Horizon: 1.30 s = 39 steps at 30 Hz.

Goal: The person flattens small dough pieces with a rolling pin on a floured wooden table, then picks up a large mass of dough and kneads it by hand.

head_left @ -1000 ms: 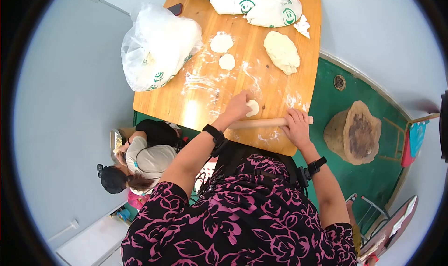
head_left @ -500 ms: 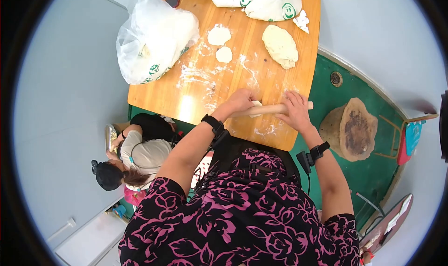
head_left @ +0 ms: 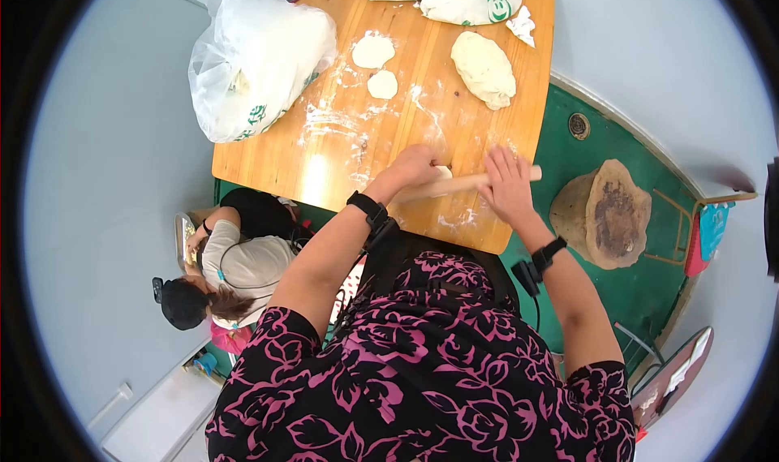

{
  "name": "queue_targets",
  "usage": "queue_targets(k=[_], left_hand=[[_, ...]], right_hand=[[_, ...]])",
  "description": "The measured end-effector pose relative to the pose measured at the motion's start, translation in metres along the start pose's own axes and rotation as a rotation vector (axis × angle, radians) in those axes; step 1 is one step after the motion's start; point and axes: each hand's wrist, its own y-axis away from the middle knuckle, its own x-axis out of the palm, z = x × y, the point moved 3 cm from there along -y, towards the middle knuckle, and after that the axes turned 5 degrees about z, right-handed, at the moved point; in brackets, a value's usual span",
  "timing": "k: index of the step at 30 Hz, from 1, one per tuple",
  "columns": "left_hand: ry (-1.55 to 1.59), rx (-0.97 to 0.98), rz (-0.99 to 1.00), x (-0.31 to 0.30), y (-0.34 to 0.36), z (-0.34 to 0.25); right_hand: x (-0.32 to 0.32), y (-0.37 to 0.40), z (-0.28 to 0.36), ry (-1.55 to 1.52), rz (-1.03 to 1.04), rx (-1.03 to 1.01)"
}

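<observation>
A pale wooden rolling pin (head_left: 466, 183) lies slantwise near the front edge of the wooden table. My right hand (head_left: 510, 188) holds it near its right end, under the palm, fingers reaching forward over it. Beneath the pin is a small piece of dough (head_left: 444, 172), partly hidden. My left hand (head_left: 415, 167) is closed at the left edge of that piece, its fingertips partly out of sight. Farther back lie two flat dough rounds, a larger one (head_left: 373, 51) and a smaller one (head_left: 382, 84). A big lump of dough (head_left: 484, 70) rests at the right.
White flour streaks the table (head_left: 268, 168). A large plastic bag (head_left: 264, 64) stands at the left, with more bags (head_left: 471, 0) and crumpled tissue (head_left: 522, 25) at the back. A wood stump (head_left: 613, 214) is right of the table. Another person (head_left: 243, 259) sits at the left.
The rolling pin and my right palm have shifted slightly forward over the dough piece, and my right fingers have straightened. My left hand stays at the dough. The whole view has moved a little.
</observation>
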Motion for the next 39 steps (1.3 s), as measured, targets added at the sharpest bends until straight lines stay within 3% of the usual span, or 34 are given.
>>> queue_targets(k=[4,8,14,17,20,23,26,32,35,39], left_hand=[[-0.001,-0.051,-0.041,-0.004,0.002,-0.003],[0.052,-0.024,-0.023,0.002,-0.002,0.004],[-0.226,-0.031,0.022,0.005,-0.004,-0.024],[0.089,0.009,-0.07,0.004,-0.009,-0.01],[0.007,-0.106,-0.075,0.001,0.001,0.003],[0.034,-0.059,-0.132,0.006,0.019,0.0],[0.044,-0.181,-0.115,0.003,0.021,-0.002],[-0.1,-0.15,-0.11,-0.006,0.006,-0.002],[-0.018,-0.172,-0.034,-0.009,0.005,0.003],[-0.156,-0.089,0.004,-0.004,0.006,-0.004]], right_hand=[[-0.008,-0.033,0.002,0.027,-0.063,0.049],[-0.006,0.012,0.006,-0.073,-0.02,-0.006],[-0.001,-0.008,-0.005,-0.069,-0.035,-0.128],[-0.012,-0.004,-0.003,-0.047,-0.007,-0.163],[-0.015,0.004,0.003,-0.137,-0.04,-0.148],[0.0,0.006,-0.004,-0.201,0.015,-0.104],[-0.01,-0.006,0.004,-0.032,0.017,-0.104],[-0.004,-0.046,-0.005,0.063,-0.023,-0.004],[-0.009,-0.017,0.006,0.005,0.035,-0.046],[-0.004,0.013,0.011,0.001,0.033,-0.079]])
